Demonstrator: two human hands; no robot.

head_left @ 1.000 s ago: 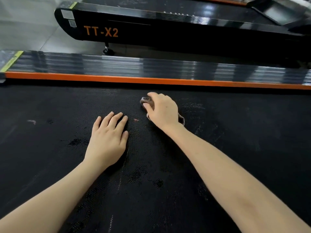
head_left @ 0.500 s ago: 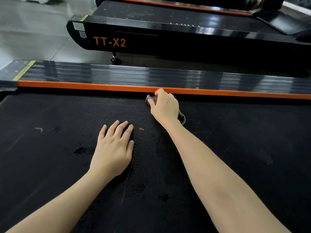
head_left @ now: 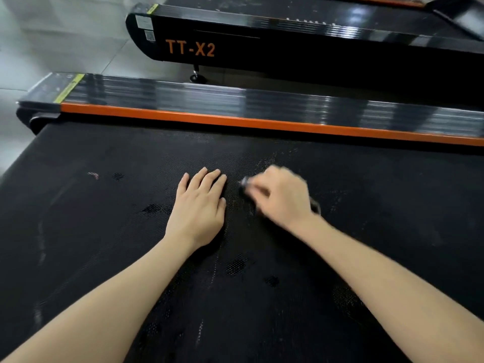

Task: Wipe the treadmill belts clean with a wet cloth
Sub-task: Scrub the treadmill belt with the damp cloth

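A black textured treadmill belt (head_left: pixel 104 231) fills the lower view, with dusty smears and a few darker wet patches. My left hand (head_left: pixel 199 208) lies flat on the belt, fingers straight and together. Just to its right, my right hand (head_left: pixel 282 197) is motion-blurred and grips a small dark grey cloth (head_left: pixel 246 183), pressing it onto the belt. Most of the cloth is hidden under the hand; a bit of it peeks out by the fingertips and another behind the wrist.
An orange strip (head_left: pixel 262 124) and a glossy black side rail (head_left: pixel 235 100) border the belt's far side. Beyond stands a second treadmill (head_left: pixel 288 48) marked TT-X2. Grey tiled floor (head_left: pixel 52 35) shows at the upper left, past the belt's left end.
My right hand went with the cloth up to the orange strip and has come back toward me, level with my left hand. My left hand stayed flat in place. The camera shifted.
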